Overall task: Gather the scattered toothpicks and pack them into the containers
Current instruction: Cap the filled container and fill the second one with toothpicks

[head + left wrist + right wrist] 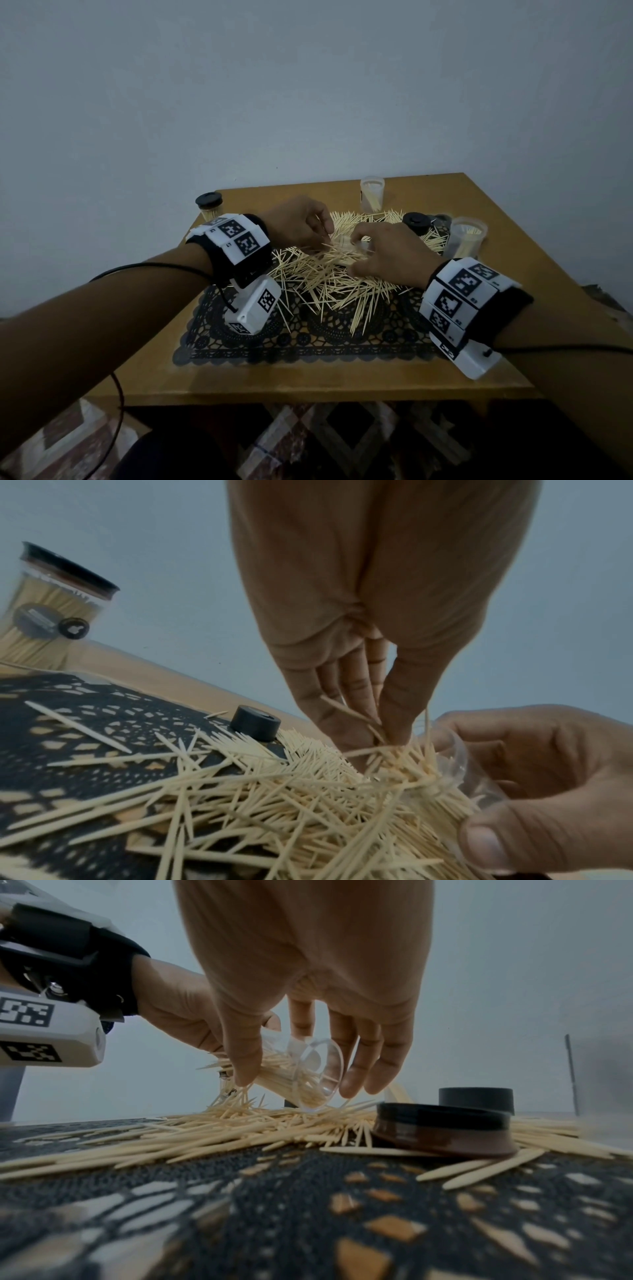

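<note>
A big heap of toothpicks point(325, 281) lies on a black lace mat point(308, 335). My right hand point(359, 250) grips a clear plastic container point(308, 1074) tilted on its side low over the heap, thumb on one side and fingers on the other. It is partly filled with toothpicks. My left hand point(325, 236) is at the container's mouth point(455, 756), where its thumb and fingers point(356, 723) pinch a few toothpicks point(349, 710). In the left wrist view more toothpicks point(274, 791) fan out under both hands.
A closed jar with a black lid point(209, 205) stands at the back left. Open clear containers holding toothpicks stand at the back point(372, 193) and at the right point(466, 236). Two black lids point(441, 1129) point(476, 1099) lie beside the heap. The wooden table point(308, 377) ends near me.
</note>
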